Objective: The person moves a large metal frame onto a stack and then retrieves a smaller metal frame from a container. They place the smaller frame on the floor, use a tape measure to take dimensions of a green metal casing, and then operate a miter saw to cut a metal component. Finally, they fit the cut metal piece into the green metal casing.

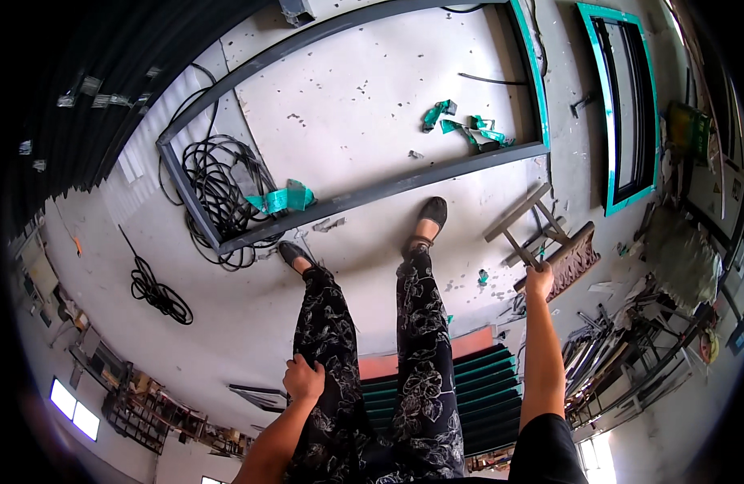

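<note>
My right hand (539, 281) is closed around a wooden bar of a small stool (576, 263), which is tipped on its side with its legs turned up and left. The stool's seat has a brownish, patterned cover. Beside my left thigh hangs my left hand (305, 379), its fingers curled in with nothing visible in them. Past my feet lies a large dark grey rectangular frame (420, 173) on the floor, with green film along its right side. Crumpled green film strips (287, 198) rest by its near left corner, and more green scraps (485, 131) lie inside it.
Tangled black cable (219, 173) runs under the frame's left end; a smaller cable coil (158, 294) lies nearer. At the right is a second, green-edged frame (604, 121). Long dark bars (106, 97) are stacked far left. Metal offcuts (598, 347) lie at the right; green-striped profiles (489, 387) are behind my legs.
</note>
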`<state>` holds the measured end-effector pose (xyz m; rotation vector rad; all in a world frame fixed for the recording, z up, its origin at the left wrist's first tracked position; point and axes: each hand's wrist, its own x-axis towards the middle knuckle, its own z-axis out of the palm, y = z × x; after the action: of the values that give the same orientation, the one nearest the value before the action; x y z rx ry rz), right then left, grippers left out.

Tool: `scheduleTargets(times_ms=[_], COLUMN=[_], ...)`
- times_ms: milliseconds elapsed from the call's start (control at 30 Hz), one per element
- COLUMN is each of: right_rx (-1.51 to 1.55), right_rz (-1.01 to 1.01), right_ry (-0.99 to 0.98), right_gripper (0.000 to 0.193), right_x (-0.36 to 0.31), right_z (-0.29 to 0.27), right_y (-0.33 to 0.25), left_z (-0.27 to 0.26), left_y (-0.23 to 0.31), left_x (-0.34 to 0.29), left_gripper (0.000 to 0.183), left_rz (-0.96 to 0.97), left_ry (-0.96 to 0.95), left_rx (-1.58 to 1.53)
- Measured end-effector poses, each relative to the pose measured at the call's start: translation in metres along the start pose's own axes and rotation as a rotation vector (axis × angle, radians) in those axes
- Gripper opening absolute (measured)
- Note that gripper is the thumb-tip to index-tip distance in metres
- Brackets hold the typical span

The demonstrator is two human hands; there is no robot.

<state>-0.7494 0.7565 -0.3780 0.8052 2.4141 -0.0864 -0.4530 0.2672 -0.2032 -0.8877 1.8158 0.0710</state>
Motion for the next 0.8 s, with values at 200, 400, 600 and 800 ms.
scheduleTargets(times_ms=[200, 400, 600, 800], right_rx=[-0.055, -0.191, -0.528, -0.7], right_rz=[-0.534, -0.944, -1.344, -1.178], right_ry=[0.059, -0.222, -0.093, -0.289], right_gripper=[0.036, 0.037, 0.023, 0.051], right_x=[-0.05, -0.096, -0.089, -0.129], right_z=[0.031, 0.144, 0.272, 0.23], right_y=[-0.081, -0.243, -0.337, -0.37], left_z=[0.015, 0.027, 0.052, 0.053], left_y=[-0.003, 0.001, -0.001, -0.007], left_x=[0.001, 0.011, 0.012, 0.01], left_gripper=[0.043, 0.049, 0.055, 0.052], left_rz=[-0.038, -0.028, 0.006, -0.023], left_ry=[-0.043, -0.027, 0.049, 0.07], left_rx=[-0.001, -0.012, -0.024, -0.099])
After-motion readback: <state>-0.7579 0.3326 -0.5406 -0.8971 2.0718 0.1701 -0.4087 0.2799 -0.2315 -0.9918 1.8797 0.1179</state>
